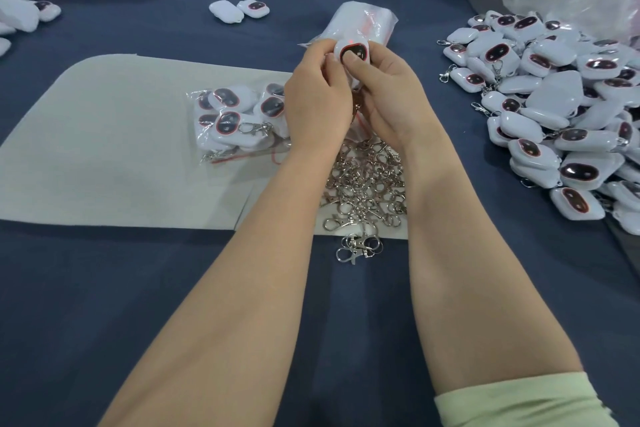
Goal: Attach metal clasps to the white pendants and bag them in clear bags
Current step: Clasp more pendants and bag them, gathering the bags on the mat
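Just below the grip, nearer than the hands: a loose heap of metal clasps (367,184), still plentiful, spilling off the pale mat (104,135) onto the dark cloth. At the grip itself: left hand (317,97) and right hand (384,94) closed together on one white pendant (353,52), right thumb pressed on its dark face, left fingertips pinching its left edge; something hanging beneath between the palms, probably a clasp, too hidden to tell whether joined yet. Left of the grip: a filled clear bag (239,118) of clasped pendants, so part of the work done. Right of the grip: a big pile of pendants (561,107), several already wearing clasps, none bagged. Just beyond the grip: a stack of empty clear bags (363,21). Judging by the pile, much bagging left.
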